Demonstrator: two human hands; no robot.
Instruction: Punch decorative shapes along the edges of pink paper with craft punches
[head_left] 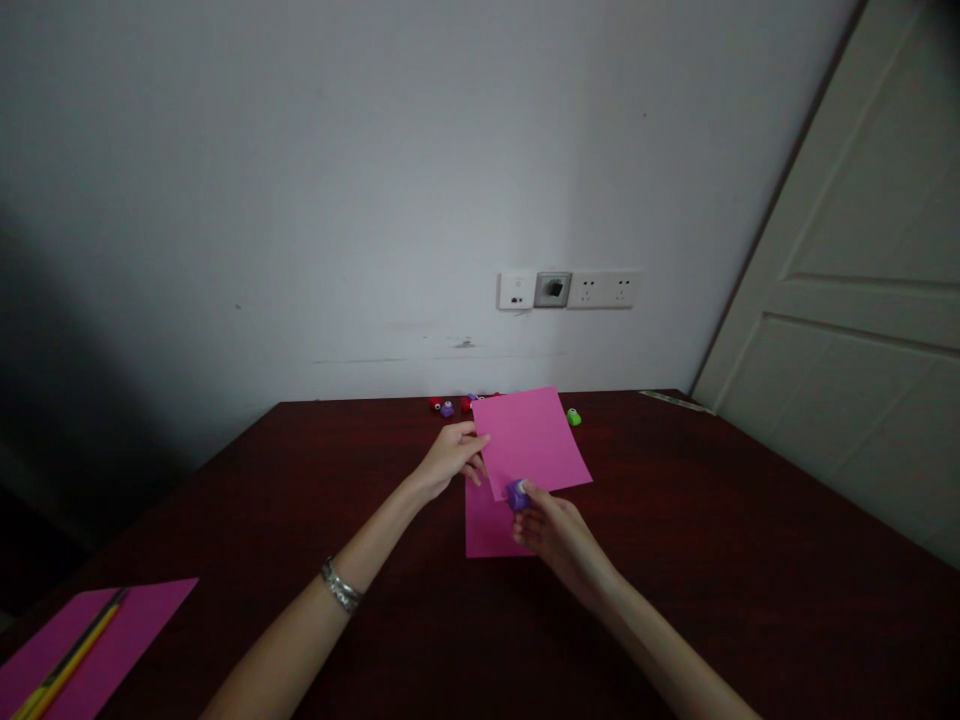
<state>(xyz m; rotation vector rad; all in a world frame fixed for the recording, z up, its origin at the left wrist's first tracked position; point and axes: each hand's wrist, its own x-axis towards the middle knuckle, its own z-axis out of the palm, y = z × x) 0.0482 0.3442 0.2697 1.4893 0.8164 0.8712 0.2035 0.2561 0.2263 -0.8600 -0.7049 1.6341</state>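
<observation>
From here I see pencil-like sticks (73,655) at far left, then the left hand (452,460) pinching the raised pink paper (534,440) by its left edge. At that paper's near edge the right hand (559,535) grips what looks like a small purple craft punch (516,496); I'd judge this the lining-up step, the next press calling for still paper and a firm thumb

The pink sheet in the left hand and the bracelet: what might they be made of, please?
The pink sheet looks like matte paper or thin card: thin, flat, without visible gloss. The bracelet is probably shiny metal, judging by its silvery highlights.
</observation>
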